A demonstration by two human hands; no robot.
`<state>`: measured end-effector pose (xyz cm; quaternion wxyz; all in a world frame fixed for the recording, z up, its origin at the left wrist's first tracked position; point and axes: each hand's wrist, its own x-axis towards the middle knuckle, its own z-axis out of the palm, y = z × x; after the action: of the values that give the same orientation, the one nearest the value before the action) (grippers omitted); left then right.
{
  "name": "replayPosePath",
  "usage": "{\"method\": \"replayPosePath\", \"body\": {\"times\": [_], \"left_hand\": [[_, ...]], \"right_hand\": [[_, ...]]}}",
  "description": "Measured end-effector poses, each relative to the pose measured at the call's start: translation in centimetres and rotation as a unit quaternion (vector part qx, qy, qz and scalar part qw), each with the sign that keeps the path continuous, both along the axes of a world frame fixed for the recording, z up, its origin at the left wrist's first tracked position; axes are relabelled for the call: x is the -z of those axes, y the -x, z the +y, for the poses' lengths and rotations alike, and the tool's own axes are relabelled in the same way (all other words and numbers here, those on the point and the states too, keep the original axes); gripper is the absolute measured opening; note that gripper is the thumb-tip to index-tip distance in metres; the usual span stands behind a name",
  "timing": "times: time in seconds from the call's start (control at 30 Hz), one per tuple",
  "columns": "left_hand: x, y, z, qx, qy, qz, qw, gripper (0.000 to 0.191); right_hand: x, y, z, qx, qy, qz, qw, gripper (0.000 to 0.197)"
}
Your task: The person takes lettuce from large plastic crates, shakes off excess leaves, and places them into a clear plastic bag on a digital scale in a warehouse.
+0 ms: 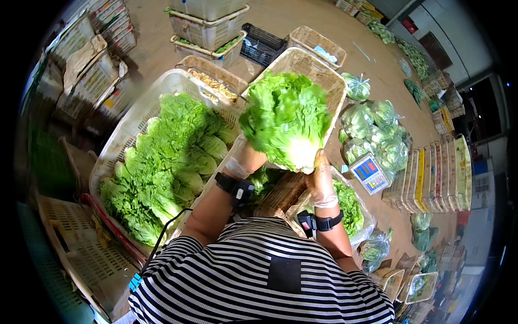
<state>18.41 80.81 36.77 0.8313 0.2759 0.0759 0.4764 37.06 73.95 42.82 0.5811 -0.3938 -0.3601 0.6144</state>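
Observation:
Between my two hands is one large head of leafy green lettuce (289,117), its pale cut base towards me, over the near part of an upright-walled plastic crate (338,87). My left hand (251,156), in a thin clear glove, grips it at the lower left, its fingers partly hidden by leaves. At the base's right side my right hand (319,172), gloved too, holds on with the thumb up. Rows of lettuce heads (166,150) fill a big white crate (117,141) to my left. More lettuce (349,208) lies in a plastic-lined crate below my right hand.
A scale display (369,173) stands at the right, before bagged green vegetables (380,129). Nested crates (429,178) are farther right. Stacked crates (206,30), a black crate (261,44) and a crate of small yellowish produce (214,83) stand ahead. Cartons and crates (89,81) crowd the left.

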Motion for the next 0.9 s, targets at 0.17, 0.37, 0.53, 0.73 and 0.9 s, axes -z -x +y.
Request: {"method": "replayPosePath", "body": {"times": [0.17, 0.37, 0.53, 0.73, 0.9], "left_hand": [[-1.9, -2.5, -2.1, 0.126, 0.019, -0.265, 0.956, 0.087], [-1.8, -4.6, -2.7, -0.035, 0.099, -0.158, 0.982, 0.078], [-0.6, -4.5, -2.7, -0.087, 0.127, -0.164, 0.974, 0.077], [-0.8, -4.1, -3.4, -0.096, 0.175, -0.196, 0.960, 0.077], [-0.8, -3.8, -2.7, -0.087, 0.178, -0.223, 0.954, 0.081]], "right_hand": [[-3.3, -0.2, -1.2, 0.148, -0.108, -0.396, 0.900, 0.063], [-3.7, 0.9, -2.0, 0.220, -0.189, -0.611, 0.737, 0.047], [-3.2, 2.4, -2.1, 0.258, -0.189, -0.611, 0.724, 0.034], [-0.8, 3.0, -1.0, 0.334, -0.198, -0.469, 0.793, 0.017], [-1.4, 4.9, -0.6, 0.311, -0.131, -0.116, 0.934, 0.008]]}}
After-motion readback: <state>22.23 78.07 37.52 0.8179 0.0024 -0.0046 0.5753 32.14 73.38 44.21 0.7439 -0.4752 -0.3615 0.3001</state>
